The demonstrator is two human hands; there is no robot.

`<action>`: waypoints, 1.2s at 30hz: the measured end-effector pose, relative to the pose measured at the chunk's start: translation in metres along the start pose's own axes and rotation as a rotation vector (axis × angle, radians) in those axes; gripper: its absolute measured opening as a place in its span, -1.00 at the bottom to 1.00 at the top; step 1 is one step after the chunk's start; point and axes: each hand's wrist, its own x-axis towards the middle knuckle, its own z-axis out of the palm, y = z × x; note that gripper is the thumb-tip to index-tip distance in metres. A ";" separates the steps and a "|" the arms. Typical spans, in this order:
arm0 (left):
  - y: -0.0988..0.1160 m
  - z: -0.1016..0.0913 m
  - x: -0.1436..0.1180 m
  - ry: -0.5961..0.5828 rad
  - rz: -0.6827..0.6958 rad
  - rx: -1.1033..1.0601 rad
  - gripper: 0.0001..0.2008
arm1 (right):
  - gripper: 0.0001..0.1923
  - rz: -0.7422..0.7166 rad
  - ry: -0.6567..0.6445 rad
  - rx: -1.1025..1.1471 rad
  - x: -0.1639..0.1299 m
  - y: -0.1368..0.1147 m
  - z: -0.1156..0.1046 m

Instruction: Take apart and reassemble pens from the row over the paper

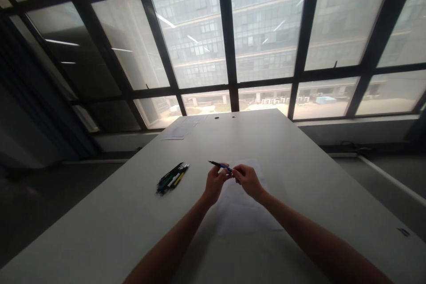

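Observation:
A blue and black pen point(218, 165) is held above the table between both hands, its thin tip pointing left. My left hand point(215, 183) grips the barrel near its middle, fingers closed around it. At the other end, my right hand point(246, 179) pinches the pen with its fingertips. Under the hands lies a white sheet of paper point(239, 217), partly covered by my wrists. To the left of my left hand rests a pile of pens point(171, 178), mostly dark, with a yellow one and a white one among them.
The long white table point(253, 135) runs away from me toward large windows point(266, 22). More printed papers point(181, 128) lie at its far left. A small dark object point(404, 232) sits near the right edge. A dark curtain point(36, 88) hangs at the left.

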 end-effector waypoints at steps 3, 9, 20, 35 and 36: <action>0.005 -0.012 0.003 0.018 0.065 0.054 -0.57 | -0.73 0.018 0.011 0.030 0.006 0.000 -0.010; 0.006 -0.037 0.016 0.038 0.151 0.298 -0.69 | -0.72 0.051 -0.012 0.020 0.021 0.018 -0.044; -0.015 -0.039 0.018 0.059 0.169 0.520 -0.78 | -0.61 0.032 0.070 0.195 0.014 0.037 -0.059; -0.030 -0.047 0.025 0.106 0.158 0.456 -0.69 | -0.61 -0.035 0.202 0.015 0.010 0.044 -0.068; -0.029 -0.046 0.025 0.111 0.157 0.449 -0.70 | -0.61 -0.033 0.209 0.012 0.009 0.044 -0.068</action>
